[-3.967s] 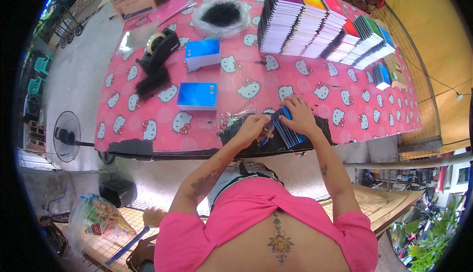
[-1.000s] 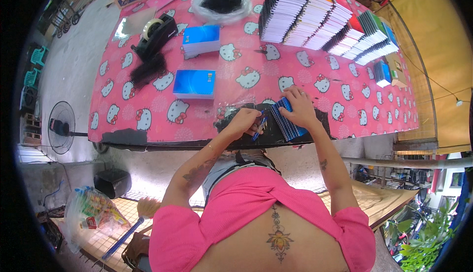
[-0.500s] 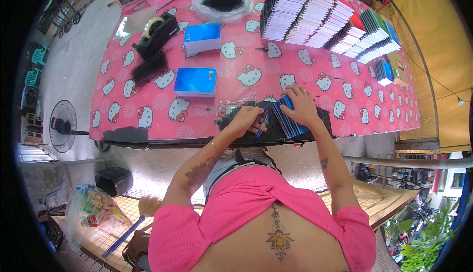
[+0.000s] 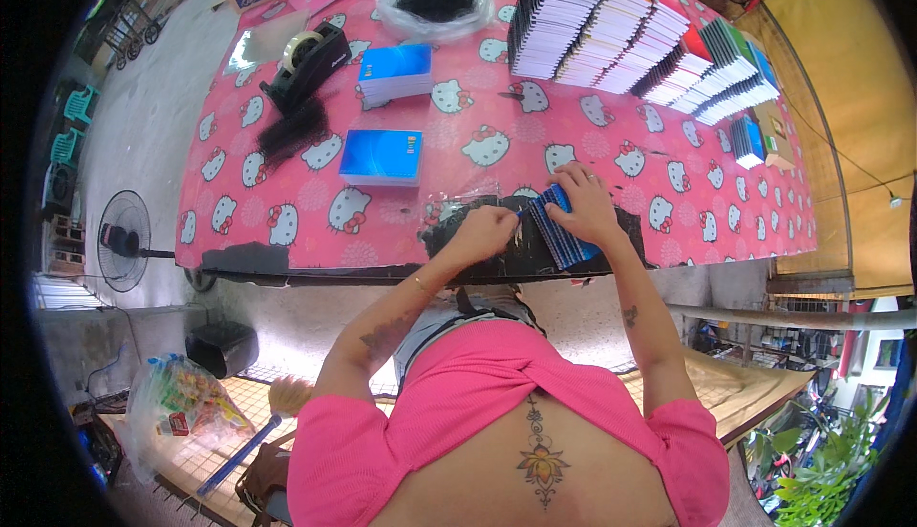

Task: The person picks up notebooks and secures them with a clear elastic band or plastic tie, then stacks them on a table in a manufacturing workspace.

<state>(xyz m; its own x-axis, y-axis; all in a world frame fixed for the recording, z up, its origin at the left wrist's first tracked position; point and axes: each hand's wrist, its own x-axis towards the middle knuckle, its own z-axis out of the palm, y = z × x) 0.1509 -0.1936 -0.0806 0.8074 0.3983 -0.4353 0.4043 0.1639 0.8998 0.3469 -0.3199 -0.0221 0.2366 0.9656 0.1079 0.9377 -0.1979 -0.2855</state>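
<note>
My right hand [image 4: 585, 204] rests over a stack of small blue spiral notebooks [image 4: 566, 237], gripping it by its far end. The stack lies slanted near the table's front edge, with its bound spines showing. Just to its left, my left hand [image 4: 489, 232] is closed, its fingertips close to the spines. A small bit of blue shows at those fingertips; the rest of what it holds is hidden. Both hands are over a worn black patch [image 4: 449, 237] of the tabletop. Two more piles of blue notebooks, a nearer one [image 4: 381, 157] and a farther one [image 4: 395, 71], sit to the left.
A black tape dispenser [image 4: 310, 67] stands at the left beside a bunch of black wire coils [image 4: 291, 134]. Farther back lies a plastic bag of black coils [image 4: 435, 0]. Tall notebook stacks [image 4: 559, 26] line the far right. A fan [image 4: 124, 241] stands left of the table.
My left hand has turned and moved slightly right, nearer the notebook spines. The blue item that showed beneath it is now mostly hidden. My right hand has stayed on the stack.
</note>
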